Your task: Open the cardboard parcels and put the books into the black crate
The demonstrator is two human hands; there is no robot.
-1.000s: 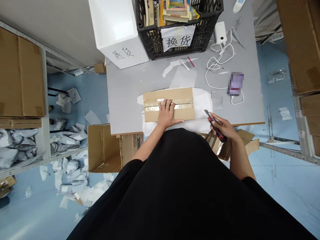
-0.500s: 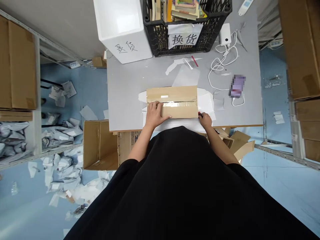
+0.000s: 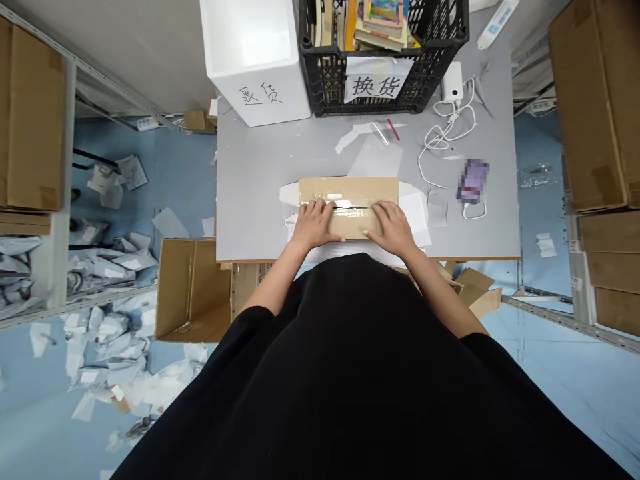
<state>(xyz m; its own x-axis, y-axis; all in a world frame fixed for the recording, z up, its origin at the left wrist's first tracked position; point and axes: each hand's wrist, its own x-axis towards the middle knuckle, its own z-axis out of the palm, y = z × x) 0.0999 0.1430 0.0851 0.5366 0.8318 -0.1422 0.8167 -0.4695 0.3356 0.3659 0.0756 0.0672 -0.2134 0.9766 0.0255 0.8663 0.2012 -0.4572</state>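
Observation:
A flat cardboard box [image 3: 350, 189] lies on white packaging film near the table's front edge, with clear tape along its middle seam. My left hand [image 3: 315, 225] grips the near flap at its left part, fingers along the seam and thumb at the near edge. In the same way my right hand [image 3: 393, 229] holds the right part of that flap. A narrow dark gap shows at the seam between the hands. The white film [image 3: 414, 217] sticks out from under the box on both sides.
Behind the box stand a white bin [image 3: 273, 93] and a black crate [image 3: 367, 107] of books. To the right lie a phone [image 3: 473, 181], a white cable [image 3: 434, 139] and a white power block [image 3: 453, 81]. An open carton [image 3: 173, 287] stands left, below table height.
My right hand has moved left and up from the box's right corner onto its near flap. The small dark tool it held is out of sight. My left hand stays on the box.

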